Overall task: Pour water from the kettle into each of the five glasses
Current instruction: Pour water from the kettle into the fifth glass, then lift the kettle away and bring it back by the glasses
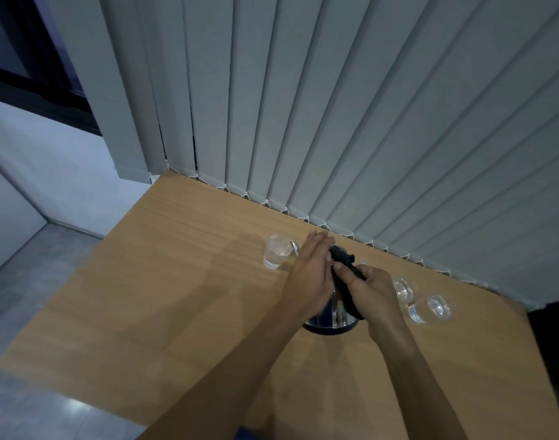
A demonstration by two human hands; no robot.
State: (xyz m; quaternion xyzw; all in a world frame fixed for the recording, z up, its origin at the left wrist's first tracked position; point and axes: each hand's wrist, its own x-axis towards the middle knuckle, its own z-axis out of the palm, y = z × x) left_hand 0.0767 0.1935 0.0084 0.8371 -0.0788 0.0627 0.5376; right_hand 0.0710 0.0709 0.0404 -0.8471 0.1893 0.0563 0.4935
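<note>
A steel kettle (330, 315) with a black handle and lid is tilted to the left over the wooden table (164, 300). Its spout (294, 246) reaches a clear glass (276, 250) at the left, which holds some water. My right hand (372, 289) grips the black handle. My left hand (313, 271) lies flat, fingers extended, against the kettle's lid and side. Two more clear glasses (403, 289) (430, 309) stand to the right of the kettle. Other glasses are hidden behind my hands, if there are any.
Grey vertical blinds (335, 122) hang along the table's far edge, just behind the glasses. The table's left edge drops to a grey tiled floor (33, 281). A dark object (551, 328) sits past the table's right edge.
</note>
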